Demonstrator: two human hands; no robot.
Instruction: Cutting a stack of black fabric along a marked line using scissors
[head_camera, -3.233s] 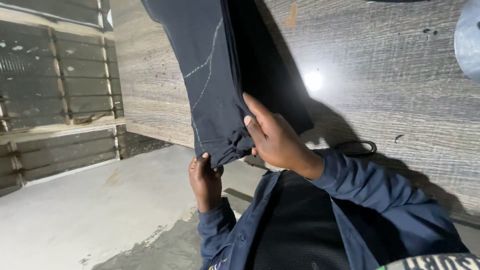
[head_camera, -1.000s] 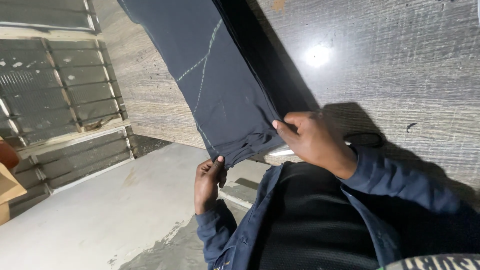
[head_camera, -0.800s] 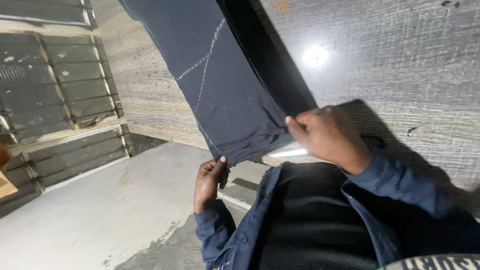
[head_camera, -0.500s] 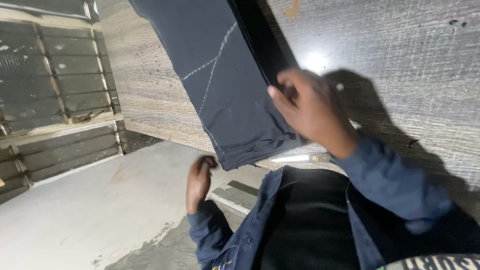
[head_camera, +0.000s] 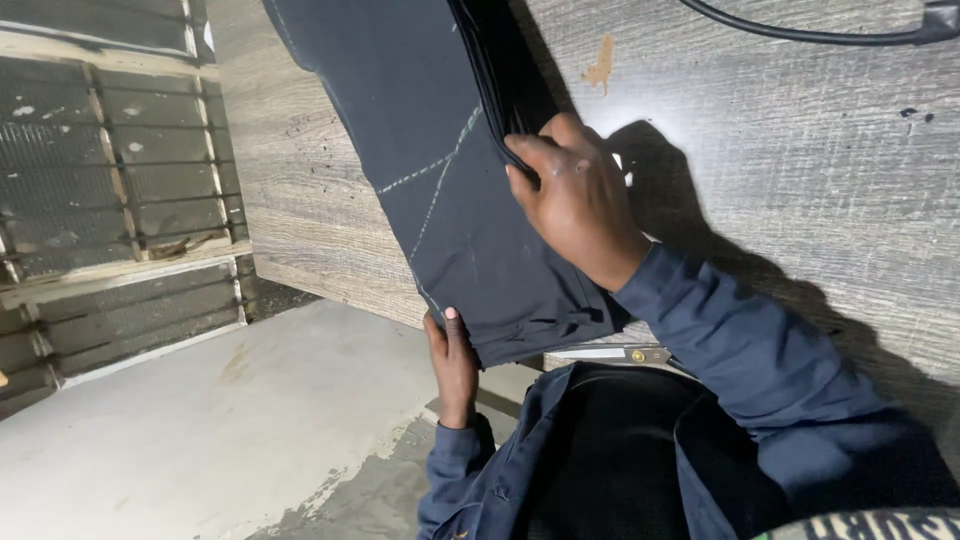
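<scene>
Wooden table (head_camera: 800, 150), one dark cloth (head_camera: 440, 170), right hand (head_camera: 575, 195) fingers pinching its fold, left hand (head_camera: 452, 360) gripping its corner

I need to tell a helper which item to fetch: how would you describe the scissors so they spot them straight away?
Start at the grey wood-grain table and the dark cloth with chalk lines lying on it. Just below the cloth's near edge, by the right hand's blue sleeve, lie the scissors: the only pale, shiny metal thing there.

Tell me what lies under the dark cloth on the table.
Under the dark cloth is the wooden table. A pair of scissors pokes out below its lower edge; their blades are covered. The right hand lifts the folded edge, and the left hand holds the corner.
</scene>
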